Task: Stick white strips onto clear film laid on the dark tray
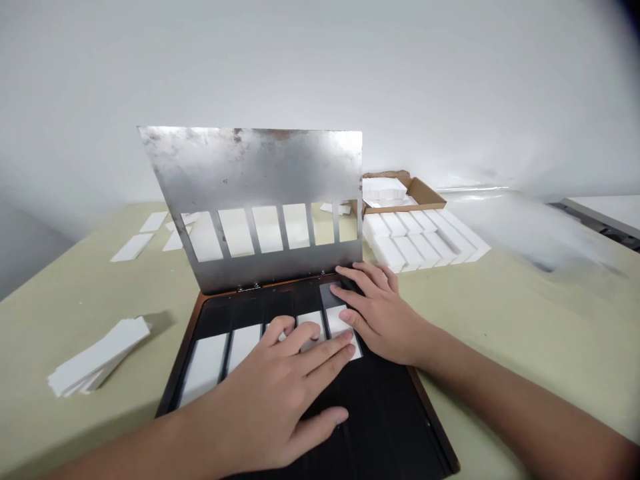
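Spread flat, the left hand (265, 400) lies palm down, reaching in from the left, its fingers pressing on white strips (243, 345) seated in a black slotted tray (385, 413) and pinching nothing. Left of the tray's brown rim, on the pale green table (65, 300), sits a stack of white cards (97, 353), with loose cards (133, 247) farther back. A hinged steel plate (250, 167) with rectangular cut-outs stands tilted up from the tray's far edge. The right hand (380, 313), fingers also spread, rests on the last strip (343, 330), just in front of the plate's hinge edge. Farther right, a cardboard box (425, 193) holds white pieces (384, 190), beside rows of white bars (415, 243).
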The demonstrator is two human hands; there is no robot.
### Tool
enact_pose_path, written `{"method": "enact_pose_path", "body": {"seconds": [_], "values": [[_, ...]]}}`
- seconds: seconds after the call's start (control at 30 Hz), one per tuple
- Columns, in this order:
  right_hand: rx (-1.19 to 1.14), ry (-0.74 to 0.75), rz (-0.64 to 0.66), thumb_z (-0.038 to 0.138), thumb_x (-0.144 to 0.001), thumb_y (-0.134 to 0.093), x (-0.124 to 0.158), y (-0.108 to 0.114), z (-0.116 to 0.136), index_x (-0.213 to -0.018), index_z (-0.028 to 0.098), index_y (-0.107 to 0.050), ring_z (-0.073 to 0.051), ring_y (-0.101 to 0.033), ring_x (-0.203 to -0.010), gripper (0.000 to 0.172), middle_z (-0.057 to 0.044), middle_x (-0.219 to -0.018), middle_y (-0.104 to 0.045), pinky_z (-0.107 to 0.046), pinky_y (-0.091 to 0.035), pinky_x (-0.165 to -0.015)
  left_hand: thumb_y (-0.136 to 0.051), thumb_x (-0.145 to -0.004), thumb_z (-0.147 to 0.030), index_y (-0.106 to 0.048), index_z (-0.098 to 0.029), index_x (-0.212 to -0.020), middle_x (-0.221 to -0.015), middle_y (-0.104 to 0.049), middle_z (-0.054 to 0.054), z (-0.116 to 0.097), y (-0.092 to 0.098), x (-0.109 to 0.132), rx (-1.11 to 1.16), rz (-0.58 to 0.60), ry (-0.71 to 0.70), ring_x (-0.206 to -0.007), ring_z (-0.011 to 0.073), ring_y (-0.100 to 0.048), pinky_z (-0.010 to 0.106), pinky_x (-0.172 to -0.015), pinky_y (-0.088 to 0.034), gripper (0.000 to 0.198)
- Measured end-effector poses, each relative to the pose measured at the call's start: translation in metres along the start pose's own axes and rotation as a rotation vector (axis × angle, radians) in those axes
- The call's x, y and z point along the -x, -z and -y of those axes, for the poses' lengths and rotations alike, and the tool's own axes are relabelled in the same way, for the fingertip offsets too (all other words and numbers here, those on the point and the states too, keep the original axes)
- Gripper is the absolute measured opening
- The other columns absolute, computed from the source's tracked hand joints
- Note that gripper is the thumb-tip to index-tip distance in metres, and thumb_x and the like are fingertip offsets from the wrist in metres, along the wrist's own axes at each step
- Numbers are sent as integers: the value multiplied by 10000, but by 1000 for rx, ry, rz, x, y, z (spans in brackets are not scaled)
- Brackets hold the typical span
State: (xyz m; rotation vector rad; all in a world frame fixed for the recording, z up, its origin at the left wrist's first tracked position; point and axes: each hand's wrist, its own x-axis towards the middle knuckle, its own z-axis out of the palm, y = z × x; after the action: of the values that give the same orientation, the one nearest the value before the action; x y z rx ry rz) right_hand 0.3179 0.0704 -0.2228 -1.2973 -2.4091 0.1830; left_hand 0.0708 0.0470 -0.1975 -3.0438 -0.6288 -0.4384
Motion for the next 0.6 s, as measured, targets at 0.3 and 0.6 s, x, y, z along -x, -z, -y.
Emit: {"method": "enact_pose_path", "body": {"seconds": [0.3,0.6], "values": [[-186,33,-83,300,-1033,-614,0,-2,-1,-1270,229,-623,-242,-569,-1240,248,-43,-1201,-764,-531,-188,-1231,-581,-1037,-519,-600,-252,-1461,-1342,-680,80,-1,-2,2,-19,29,39,-1108,308,-565,455,-931,-322,502],[-102,236,-185,233,-1051,-586,8,-4,-3,-944,273,-763,-201,-624,-1053,211,38,-919,-794,-539,-129,-1250,-645,-994,-477,-595,-268,-1479,-1516,-489,191,1,1,7,-7,25,66,-1307,424,-505,599,-1043,-350,531]]}}
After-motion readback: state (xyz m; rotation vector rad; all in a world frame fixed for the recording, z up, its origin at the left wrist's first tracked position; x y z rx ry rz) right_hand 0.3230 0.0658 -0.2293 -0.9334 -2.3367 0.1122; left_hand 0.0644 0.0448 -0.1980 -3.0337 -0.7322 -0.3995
